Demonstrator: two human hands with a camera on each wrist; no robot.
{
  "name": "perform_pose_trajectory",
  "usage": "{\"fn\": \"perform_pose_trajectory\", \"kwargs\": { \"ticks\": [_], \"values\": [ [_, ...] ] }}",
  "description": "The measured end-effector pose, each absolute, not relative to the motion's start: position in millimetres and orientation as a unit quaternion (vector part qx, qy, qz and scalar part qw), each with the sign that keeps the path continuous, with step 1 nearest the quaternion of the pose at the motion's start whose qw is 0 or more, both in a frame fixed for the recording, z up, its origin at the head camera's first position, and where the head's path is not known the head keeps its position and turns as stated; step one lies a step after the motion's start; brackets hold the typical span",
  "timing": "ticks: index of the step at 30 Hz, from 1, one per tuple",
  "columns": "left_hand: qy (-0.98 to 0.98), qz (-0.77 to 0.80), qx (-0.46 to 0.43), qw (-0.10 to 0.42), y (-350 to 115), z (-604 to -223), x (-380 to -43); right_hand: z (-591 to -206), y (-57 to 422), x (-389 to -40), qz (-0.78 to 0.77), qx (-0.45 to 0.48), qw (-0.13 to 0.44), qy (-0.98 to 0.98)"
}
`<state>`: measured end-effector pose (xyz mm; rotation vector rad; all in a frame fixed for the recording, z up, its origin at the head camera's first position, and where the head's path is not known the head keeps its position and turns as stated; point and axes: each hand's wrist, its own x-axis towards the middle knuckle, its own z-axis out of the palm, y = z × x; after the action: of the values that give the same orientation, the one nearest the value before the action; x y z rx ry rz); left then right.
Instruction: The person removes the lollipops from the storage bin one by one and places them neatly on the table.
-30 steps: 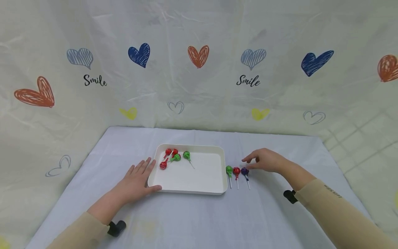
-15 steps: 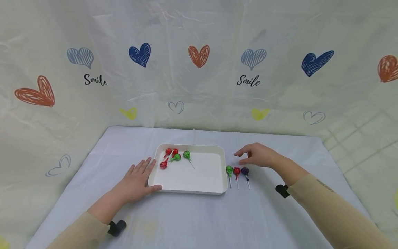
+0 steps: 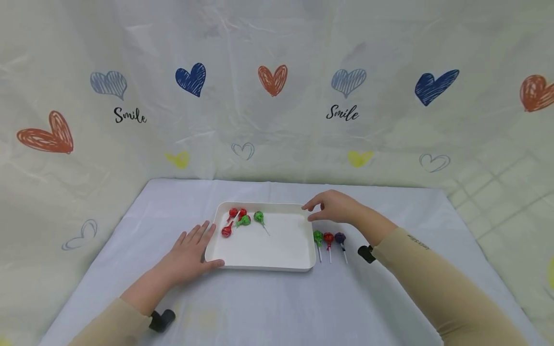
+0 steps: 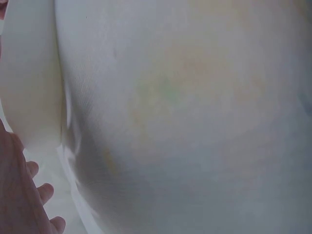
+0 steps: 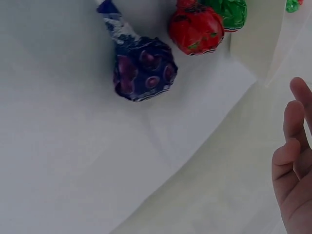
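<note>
My left hand rests flat with fingers spread at the left rim of a white tray; its thumb touches the front left corner. Over the tray's far right corner hovers my right hand, fingers loosely bent, holding nothing. Right of the tray lie a green lollipop, a red lollipop and a purple lollipop in a row, sticks towards me. The right wrist view shows the purple lollipop's wrapper up close. In the left wrist view only part of my left hand shows.
Inside the tray, toward the far left, are several lollipops: a green lollipop lying apart, another green lollipop and red lollipops. A white cloth covers the table. Behind it hangs a white curtain printed with hearts.
My right hand has moved left, from beside the purple lollipop to over the tray's far right corner. My left hand and the lollipops have stayed put.
</note>
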<state>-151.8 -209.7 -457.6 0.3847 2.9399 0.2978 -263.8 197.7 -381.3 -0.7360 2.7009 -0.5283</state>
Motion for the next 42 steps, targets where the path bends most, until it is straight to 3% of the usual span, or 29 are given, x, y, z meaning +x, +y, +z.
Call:
{"fn": "perform_pose_trajectory", "kwargs": {
  "ticks": [22, 42],
  "values": [
    [0.984, 0.102, 0.130, 0.074, -211, -460, -152, -383, 111, -289, -0.155, -0.283, 0.165, 0.932],
    [0.984, 0.100, 0.124, 0.082, -209, -460, -154, -397, 63, -291, -0.039, -0.304, 0.163, 0.938]
  ]
}}
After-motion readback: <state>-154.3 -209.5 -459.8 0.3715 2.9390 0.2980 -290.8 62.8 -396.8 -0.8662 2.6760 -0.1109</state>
